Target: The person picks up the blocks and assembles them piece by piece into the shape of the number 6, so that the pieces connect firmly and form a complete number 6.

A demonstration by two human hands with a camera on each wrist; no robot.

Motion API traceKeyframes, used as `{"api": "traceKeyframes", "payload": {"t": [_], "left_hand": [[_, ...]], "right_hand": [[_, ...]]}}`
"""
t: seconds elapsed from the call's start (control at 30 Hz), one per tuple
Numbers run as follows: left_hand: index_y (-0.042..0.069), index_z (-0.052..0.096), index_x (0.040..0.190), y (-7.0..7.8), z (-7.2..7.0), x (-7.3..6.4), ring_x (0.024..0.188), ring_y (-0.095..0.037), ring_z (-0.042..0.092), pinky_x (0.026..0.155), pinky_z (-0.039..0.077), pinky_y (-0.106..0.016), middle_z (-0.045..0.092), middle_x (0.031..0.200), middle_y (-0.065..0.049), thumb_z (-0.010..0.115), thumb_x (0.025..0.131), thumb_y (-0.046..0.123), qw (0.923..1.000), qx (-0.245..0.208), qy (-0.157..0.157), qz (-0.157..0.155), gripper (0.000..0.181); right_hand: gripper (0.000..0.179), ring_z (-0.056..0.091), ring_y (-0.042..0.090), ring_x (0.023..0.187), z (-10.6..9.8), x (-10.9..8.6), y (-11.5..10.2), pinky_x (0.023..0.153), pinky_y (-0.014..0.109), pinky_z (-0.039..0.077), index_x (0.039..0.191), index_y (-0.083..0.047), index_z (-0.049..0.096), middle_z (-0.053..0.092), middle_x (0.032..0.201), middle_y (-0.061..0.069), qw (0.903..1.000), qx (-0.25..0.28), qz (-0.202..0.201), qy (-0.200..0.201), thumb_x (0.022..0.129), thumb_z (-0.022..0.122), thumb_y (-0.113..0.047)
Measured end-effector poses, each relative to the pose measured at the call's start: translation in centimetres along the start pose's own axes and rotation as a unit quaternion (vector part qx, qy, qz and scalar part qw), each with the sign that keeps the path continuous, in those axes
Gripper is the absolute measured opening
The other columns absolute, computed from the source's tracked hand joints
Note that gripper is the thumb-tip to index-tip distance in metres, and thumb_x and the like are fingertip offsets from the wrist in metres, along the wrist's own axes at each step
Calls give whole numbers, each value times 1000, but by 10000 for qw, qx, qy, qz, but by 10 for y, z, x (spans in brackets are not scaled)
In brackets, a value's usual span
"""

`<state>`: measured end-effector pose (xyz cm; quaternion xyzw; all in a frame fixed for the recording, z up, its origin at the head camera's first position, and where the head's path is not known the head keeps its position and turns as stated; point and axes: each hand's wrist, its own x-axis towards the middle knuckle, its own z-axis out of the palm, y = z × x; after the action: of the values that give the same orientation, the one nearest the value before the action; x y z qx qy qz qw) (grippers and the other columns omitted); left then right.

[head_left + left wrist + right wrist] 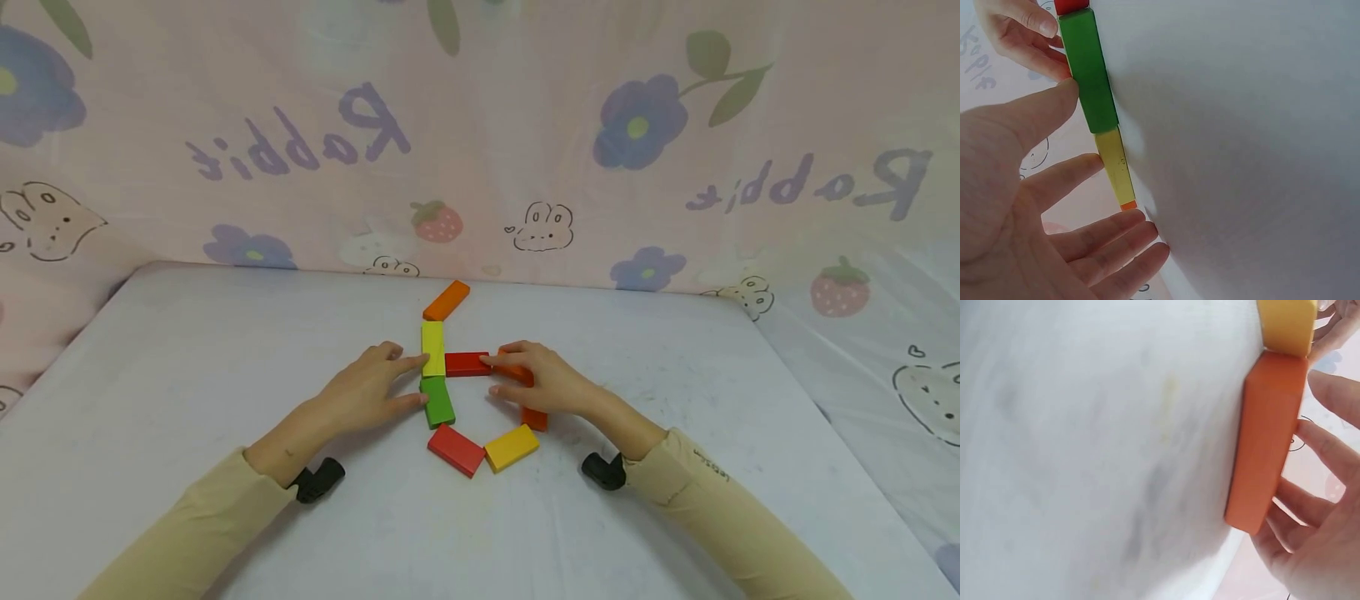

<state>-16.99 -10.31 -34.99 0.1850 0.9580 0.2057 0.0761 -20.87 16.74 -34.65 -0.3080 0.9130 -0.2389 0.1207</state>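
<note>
Flat rectangular blocks form a loop with a tail on a white surface. My left hand [367, 387] lies along the loop's left side, fingers extended. Its index fingertip touches a yellow block [432, 337]; its thumb tip is at the green block [1088, 69] below. On the other side, my right hand [555, 379] reaches over an orange block [517, 372], partly covering it. The right index fingertip rests at the right end of a red block [461, 364], which adjoins the yellow one. Another orange block [535, 419] shows partly beneath that hand.
A second red block [456, 450] and an amber block [512, 448] make the loop's near end. A slanted orange block [447, 301] tops the yellow one. Behind the white tabletop [225, 350] hangs a printed rabbit-pattern cloth [480, 125].
</note>
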Motion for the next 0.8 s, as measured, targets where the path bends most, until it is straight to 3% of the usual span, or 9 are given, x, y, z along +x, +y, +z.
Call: {"api": "traceKeyframes", "payload": {"t": [0.6, 0.8], "left_hand": [[13, 46, 143, 0, 0, -1, 128, -38, 44, 98, 44, -57, 44, 141, -23, 64, 90, 39, 9999, -107, -86, 30, 62], [7, 40, 146, -9, -9, -6, 129, -38, 43, 101, 42, -56, 42, 143, -21, 64, 91, 37, 9998, -91, -144, -102, 67]], "right_hand": [[54, 45, 33, 129, -1, -2, -3, 104, 53, 41, 136, -13, 55, 50, 140, 14, 9999, 76, 77, -113, 87, 69, -32], [55, 44, 35, 131, -9, -9, 1, 102, 59, 40, 136, -15, 56, 48, 142, 15, 9997, 131, 190, 122, 86, 70, -34]]}}
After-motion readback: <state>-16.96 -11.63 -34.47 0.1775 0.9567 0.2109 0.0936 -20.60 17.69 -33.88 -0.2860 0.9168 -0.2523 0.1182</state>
